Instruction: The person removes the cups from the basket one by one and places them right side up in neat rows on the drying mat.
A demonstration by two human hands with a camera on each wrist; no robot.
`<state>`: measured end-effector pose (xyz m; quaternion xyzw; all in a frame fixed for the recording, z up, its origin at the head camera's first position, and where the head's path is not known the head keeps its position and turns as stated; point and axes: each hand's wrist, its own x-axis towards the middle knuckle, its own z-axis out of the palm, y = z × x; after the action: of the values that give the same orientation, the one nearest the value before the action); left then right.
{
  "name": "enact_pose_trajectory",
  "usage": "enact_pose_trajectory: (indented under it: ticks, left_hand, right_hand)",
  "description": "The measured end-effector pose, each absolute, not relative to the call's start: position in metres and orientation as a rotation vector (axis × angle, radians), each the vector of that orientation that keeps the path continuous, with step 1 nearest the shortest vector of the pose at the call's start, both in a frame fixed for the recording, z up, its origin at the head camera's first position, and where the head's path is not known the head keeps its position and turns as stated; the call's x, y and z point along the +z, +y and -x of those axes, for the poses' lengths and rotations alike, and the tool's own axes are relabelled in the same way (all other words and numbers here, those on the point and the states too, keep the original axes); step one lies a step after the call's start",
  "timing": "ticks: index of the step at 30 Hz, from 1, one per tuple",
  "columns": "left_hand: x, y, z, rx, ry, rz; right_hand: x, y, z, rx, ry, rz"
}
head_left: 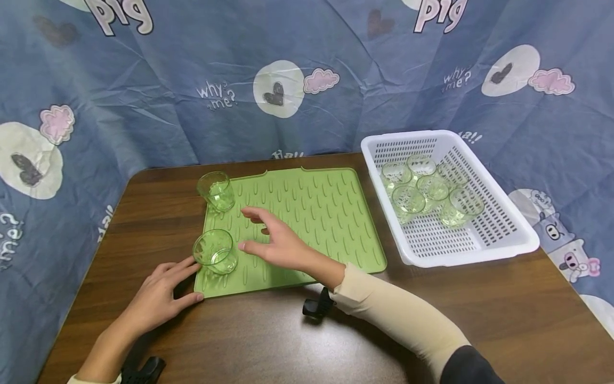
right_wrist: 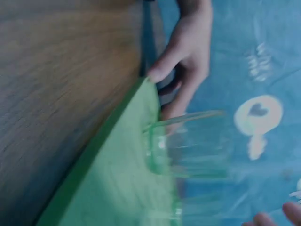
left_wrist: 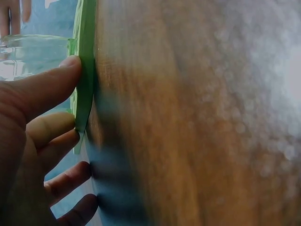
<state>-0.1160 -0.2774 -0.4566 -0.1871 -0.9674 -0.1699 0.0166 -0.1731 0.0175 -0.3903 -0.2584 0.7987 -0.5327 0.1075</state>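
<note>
Two clear glasses stand upright along the left side of a green ridged mat (head_left: pixel 307 213). One glass (head_left: pixel 217 191) is at the mat's far left corner, the other glass (head_left: pixel 215 252) at its near left corner. My left hand (head_left: pixel 160 293) rests at that near corner, its thumb touching the mat's edge and its fingertips close beside the near glass. In the left wrist view the thumb (left_wrist: pixel 51 87) lies against the mat's edge. Above the mat, just right of the near glass, hovers my right hand (head_left: pixel 275 240), fingers apart and holding nothing.
A white perforated basket (head_left: pixel 460 256) stands on the right of the brown wooden table (head_left: pixel 268 341), with several clear glasses (head_left: pixel 431 188) inside. Behind the table hangs a blue printed cloth (head_left: pixel 307 122). Each wrist wears a black camera mount (head_left: pixel 316 306).
</note>
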Motion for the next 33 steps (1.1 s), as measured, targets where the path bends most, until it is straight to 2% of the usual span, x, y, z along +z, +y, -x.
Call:
enact_pose_trajectory:
  ticks: [6, 12, 23, 33]
  left_hand:
    - [-0.456, -0.275, 0.116, -0.528, -3.010, 0.581]
    - [-0.456, -0.277, 0.116, -0.534, -2.993, 0.585]
    - [-0.458, -0.278, 0.114, -0.528, -2.997, 0.586]
    - [-0.458, -0.278, 0.115, -0.532, -3.001, 0.575]
  right_hand:
    - [-0.368, 0.052, 0.153, -1.586, 2.451, 0.726]
    - [-0.353, 0.093, 0.139, -1.480, 2.561, 0.807]
    - [-0.331, 0.191, 0.138, -1.351, 2.863, 0.709]
    - [-0.323, 0.225, 0.140, -1.357, 2.946, 0.615]
